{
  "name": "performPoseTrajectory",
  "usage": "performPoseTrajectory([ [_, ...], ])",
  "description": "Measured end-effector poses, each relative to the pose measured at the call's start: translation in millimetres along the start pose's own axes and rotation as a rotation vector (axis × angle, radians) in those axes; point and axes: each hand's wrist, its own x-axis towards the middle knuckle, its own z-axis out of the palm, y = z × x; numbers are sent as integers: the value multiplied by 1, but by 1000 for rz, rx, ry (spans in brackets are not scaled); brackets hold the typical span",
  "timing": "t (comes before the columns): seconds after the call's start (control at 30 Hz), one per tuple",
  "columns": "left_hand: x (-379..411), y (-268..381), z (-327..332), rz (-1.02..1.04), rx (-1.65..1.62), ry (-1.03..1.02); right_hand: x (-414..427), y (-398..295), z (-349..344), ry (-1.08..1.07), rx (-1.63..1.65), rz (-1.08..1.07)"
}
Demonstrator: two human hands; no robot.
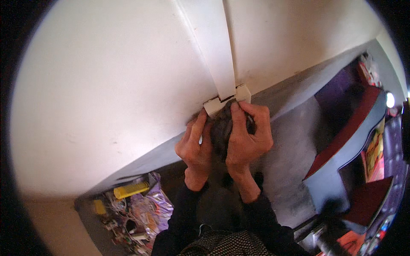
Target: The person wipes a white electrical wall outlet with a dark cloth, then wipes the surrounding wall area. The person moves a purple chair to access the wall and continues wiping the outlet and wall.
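A white vertical cable trunking (213,48) runs down the wall in front of me. At its lower end is a pale plastic box (214,107), tilted, with a dark notch in its upper edge where the trunking meets it. My left hand (195,147) has its fingertips at the box's lower left corner. With thumb and forefinger, my right hand (248,137) grips the box's lower edge on the right side. Between the hands lies a dark, blurred patch that I cannot identify. The box's underside is hidden by my fingers.
The white wall (105,96) ends in a grey band above the floor (285,166). A heap of clutter with a yellow cylinder (131,190) and purple plastic wrapping (161,204) lies lower left. Red-topped grey furniture (349,128) stands right, near a purple tufted seat (392,144).
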Motion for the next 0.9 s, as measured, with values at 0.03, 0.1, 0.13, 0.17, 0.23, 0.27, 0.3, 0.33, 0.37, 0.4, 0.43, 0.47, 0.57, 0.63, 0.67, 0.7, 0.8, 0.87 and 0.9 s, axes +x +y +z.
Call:
performPoseTrajectory([
  [0.03,2,-2,0,47,23,5,-1,3,5,33,-9,-34],
  [0.1,5,1,-3,7,5,-30,-5,8,12,105,5,-69],
  [0.13,6,-2,-5,27,-17,-35,-8,8,15,137,14,-83],
  [0.17,7,-4,-6,47,-40,-40,-10,5,17,106,-3,-116],
  [0.23,9,-9,-7,24,-58,-90,-12,-2,18,45,-51,-197],
  [0.27,9,-12,-8,12,-66,-116,-16,-3,20,37,-20,-158],
  [0.3,9,-15,-8,-9,-85,-121,-22,-5,23,32,12,-118],
  [0.33,8,-19,-7,-30,-103,-127,-24,-5,24,27,45,-79],
  [0.37,7,-22,-6,-53,-121,-132,-23,-5,21,7,48,-46],
  [0.4,9,-27,-8,-26,-73,-130,-20,-6,18,-17,66,-6],
  [0.43,11,-27,-9,-26,-88,-141,-19,-6,15,-43,85,32],
  [0.47,13,-25,-10,-26,-102,-151,-17,0,14,-3,95,31],
  [0.57,14,-25,-10,-49,-122,-180,-7,11,16,117,71,-17],
  [0.63,12,-31,-10,-15,-70,-193,-6,8,20,182,12,-75],
  [0.67,12,-32,-9,12,-85,-190,-9,9,22,184,13,-59],
  [0.7,13,-31,-7,38,-99,-186,-11,8,21,183,14,-43],
  [0.8,10,-39,-10,38,-74,-234,-36,5,25,56,21,-82],
  [0.87,11,-39,-14,-9,-91,-290,-39,4,25,-11,42,-132],
  [0.9,14,-37,-14,0,-98,-289,-36,6,25,24,65,-128],
])
